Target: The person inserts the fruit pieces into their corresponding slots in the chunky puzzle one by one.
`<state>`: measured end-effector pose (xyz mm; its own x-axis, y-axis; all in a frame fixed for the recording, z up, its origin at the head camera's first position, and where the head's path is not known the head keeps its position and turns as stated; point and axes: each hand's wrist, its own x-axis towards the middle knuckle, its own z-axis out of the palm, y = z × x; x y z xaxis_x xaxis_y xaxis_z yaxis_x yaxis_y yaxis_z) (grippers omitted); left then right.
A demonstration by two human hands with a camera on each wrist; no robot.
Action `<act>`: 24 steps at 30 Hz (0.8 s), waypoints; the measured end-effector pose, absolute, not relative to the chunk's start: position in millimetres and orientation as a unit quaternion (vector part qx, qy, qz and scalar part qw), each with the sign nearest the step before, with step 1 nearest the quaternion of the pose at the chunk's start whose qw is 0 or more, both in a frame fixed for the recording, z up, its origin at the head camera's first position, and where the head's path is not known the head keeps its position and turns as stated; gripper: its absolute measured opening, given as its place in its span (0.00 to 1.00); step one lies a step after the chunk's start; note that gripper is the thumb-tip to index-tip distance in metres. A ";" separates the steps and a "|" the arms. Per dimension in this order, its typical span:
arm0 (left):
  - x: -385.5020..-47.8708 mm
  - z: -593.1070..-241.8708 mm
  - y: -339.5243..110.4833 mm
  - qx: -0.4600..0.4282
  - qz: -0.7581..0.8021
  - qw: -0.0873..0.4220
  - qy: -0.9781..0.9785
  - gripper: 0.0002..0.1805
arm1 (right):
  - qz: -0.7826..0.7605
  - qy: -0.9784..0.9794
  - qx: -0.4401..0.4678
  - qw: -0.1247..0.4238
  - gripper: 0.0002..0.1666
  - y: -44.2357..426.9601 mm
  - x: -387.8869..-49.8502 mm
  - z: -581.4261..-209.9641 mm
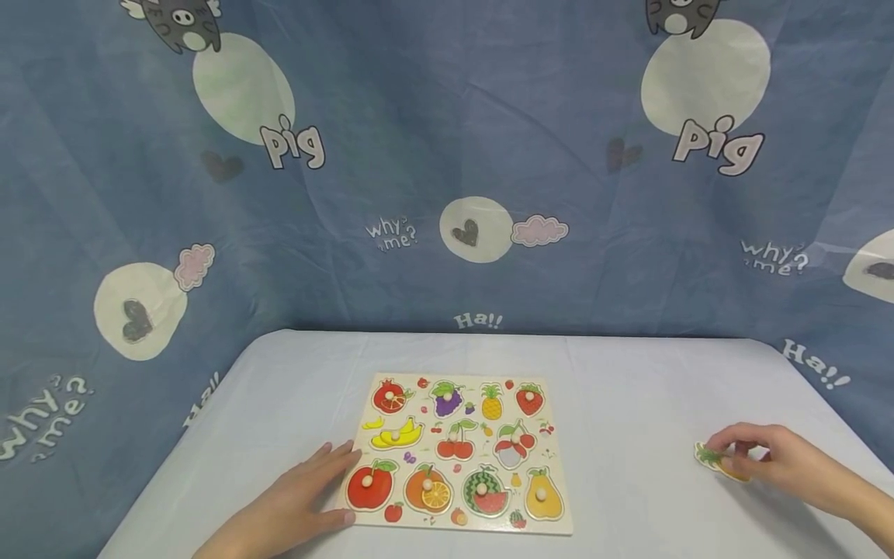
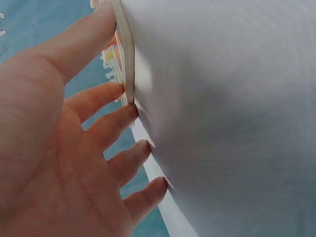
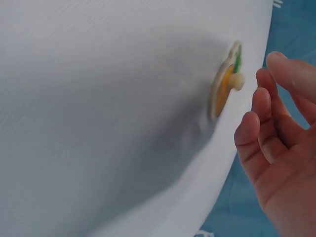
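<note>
A wooden fruit puzzle board (image 1: pixel 489 520) lies on the white table, with knobbed fruit pieces in its cut-outs. My left hand (image 1: pixel 293 497) rests at the board's left edge with fingers spread. In the left wrist view its thumb and index finger touch the board's edge (image 2: pixel 127 54), and the other fingertips meet the tabletop. Far to the right, a pineapple piece (image 3: pixel 223 94) with a round knob (image 3: pixel 237 81) is at the table surface. My right hand (image 1: pixel 782 466) hovers over it, fingers loosely bent; the right wrist view shows a gap between fingertips and knob.
The board's pineapple spot (image 1: pixel 492 404) shows a printed pineapple without a knob. White cloth covers the tabletop (image 1: pixel 628 404). A blue patterned curtain (image 1: pixel 419 287) stands behind the table and along its sides.
</note>
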<state>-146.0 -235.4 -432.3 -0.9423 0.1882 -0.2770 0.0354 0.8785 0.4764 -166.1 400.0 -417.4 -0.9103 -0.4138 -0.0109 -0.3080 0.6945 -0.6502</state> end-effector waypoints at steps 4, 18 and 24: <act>-145.8 -433.2 -235.0 0.059 0.244 0.159 0.955 0.47 | -0.336 0.918 -0.197 0.074 0.08 406.2 -167.1 -423.1; -144.6 -433.8 -236.0 0.055 0.242 0.158 0.956 0.48 | -0.324 0.920 -0.214 0.049 0.10 419.5 -172.7 -438.9; -146.1 -432.9 -235.6 0.053 0.240 0.162 0.956 0.47 | -0.322 0.919 -0.221 0.049 0.10 422.1 -173.7 -442.4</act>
